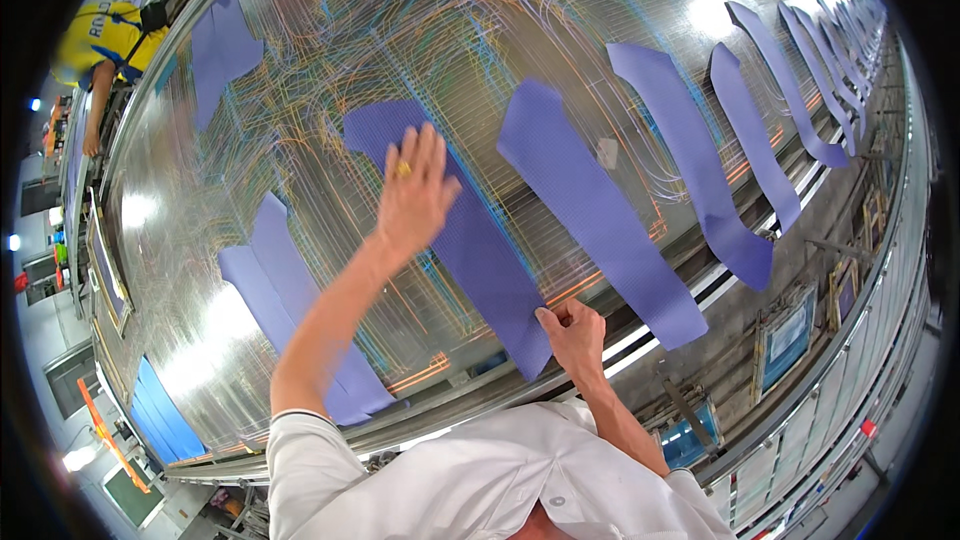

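Observation:
My left hand (418, 190) lies flat, fingers extended, on the upper part of a dark purple ribbed fabric piece (478, 270); a small yellow item shows at one finger. Near that piece's lower right edge, my right hand (575, 335) pinches the fabric between curled fingers. The piece rests on a long shiny printing table (165, 270) marked with many coloured lines. Beside it to the right is another purple piece (600, 215); to its left, a lighter lilac piece (280, 280) lies partly beneath my left forearm.
More purple pieces (660, 140) run in a row toward the far right. A blue piece (170, 415) lies at the lower left. A co-worker in yellow (110, 45) is across the table's upper-left edge. Framed screens (785, 335) and metal rails stand below the right edge.

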Action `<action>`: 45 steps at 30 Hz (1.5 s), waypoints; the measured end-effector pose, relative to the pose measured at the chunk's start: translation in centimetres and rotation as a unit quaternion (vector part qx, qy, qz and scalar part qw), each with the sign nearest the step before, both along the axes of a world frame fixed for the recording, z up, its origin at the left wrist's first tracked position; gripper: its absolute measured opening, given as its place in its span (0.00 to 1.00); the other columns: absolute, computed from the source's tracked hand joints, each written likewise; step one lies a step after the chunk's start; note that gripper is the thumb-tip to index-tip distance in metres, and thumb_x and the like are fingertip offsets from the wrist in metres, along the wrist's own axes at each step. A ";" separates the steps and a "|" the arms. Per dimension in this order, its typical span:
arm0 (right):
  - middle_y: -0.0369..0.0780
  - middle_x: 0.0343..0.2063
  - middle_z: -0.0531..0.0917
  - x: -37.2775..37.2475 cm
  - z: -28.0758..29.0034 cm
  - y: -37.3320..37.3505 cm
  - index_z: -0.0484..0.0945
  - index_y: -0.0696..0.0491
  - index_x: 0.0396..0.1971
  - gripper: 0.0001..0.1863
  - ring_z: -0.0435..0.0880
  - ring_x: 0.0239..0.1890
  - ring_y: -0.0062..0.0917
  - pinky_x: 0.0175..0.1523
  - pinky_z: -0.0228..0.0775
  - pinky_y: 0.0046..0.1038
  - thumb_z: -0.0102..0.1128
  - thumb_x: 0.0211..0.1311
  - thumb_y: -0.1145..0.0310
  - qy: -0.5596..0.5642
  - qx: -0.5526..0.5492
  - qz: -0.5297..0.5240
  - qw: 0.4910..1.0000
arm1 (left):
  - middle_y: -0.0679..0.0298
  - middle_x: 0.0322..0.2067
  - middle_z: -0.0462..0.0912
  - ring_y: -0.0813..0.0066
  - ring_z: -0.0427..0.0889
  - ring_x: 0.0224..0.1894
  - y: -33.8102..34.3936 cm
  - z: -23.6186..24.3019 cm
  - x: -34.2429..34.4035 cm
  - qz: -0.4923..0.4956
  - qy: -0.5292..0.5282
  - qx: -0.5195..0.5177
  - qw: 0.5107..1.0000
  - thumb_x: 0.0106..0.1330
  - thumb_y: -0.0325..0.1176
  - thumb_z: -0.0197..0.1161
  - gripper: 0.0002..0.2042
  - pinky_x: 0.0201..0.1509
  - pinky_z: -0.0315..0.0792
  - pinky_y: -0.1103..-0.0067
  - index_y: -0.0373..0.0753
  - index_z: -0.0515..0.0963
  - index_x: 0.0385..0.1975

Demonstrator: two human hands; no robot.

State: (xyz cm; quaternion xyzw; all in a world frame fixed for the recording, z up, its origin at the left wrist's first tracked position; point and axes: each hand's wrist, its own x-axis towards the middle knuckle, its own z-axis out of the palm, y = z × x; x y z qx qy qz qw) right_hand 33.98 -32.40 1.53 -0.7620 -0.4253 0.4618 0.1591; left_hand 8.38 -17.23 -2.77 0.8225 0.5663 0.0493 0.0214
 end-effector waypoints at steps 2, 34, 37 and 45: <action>0.41 0.15 0.81 0.0 0.2 -0.1 0.78 0.60 0.20 0.15 0.78 0.18 0.27 0.30 0.71 0.31 0.69 0.54 0.64 0.000 -0.016 0.001 1.000 | 0.48 0.72 0.51 0.41 0.45 0.73 -5.0 1.2 3.0 -0.039 -0.015 -0.063 0.997 0.69 0.52 0.52 0.37 0.74 0.43 0.50 0.29 0.56 0.68; 0.48 0.40 0.80 10.5 3.2 5.4 0.76 0.56 0.40 0.16 0.76 0.46 0.45 0.51 0.67 0.43 0.68 0.55 0.65 -0.218 0.313 0.235 0.894 | 0.51 0.69 0.58 0.46 0.53 0.72 -24.9 5.1 14.1 0.020 -0.156 -0.182 0.971 0.68 0.46 0.57 0.27 0.72 0.48 0.52 0.38 0.68 0.63; 0.49 0.41 0.79 12.7 1.6 7.6 0.74 0.56 0.42 0.20 0.76 0.49 0.46 0.53 0.66 0.44 0.69 0.54 0.63 -0.205 0.213 0.248 0.922 | 0.50 0.66 0.64 0.47 0.58 0.70 -27.2 5.3 16.6 0.099 -0.241 -0.167 0.951 0.66 0.41 0.61 0.24 0.71 0.52 0.53 0.36 0.72 0.59; 0.45 0.34 0.83 15.1 -1.3 9.2 0.77 0.59 0.38 0.19 0.82 0.36 0.36 0.44 0.72 0.37 0.72 0.49 0.65 -0.165 0.218 0.232 0.934 | 0.54 0.56 0.77 0.61 0.77 0.57 -24.6 9.0 20.4 0.268 -0.584 -0.209 0.737 0.68 0.32 0.62 0.19 0.60 0.71 0.71 0.32 0.74 0.56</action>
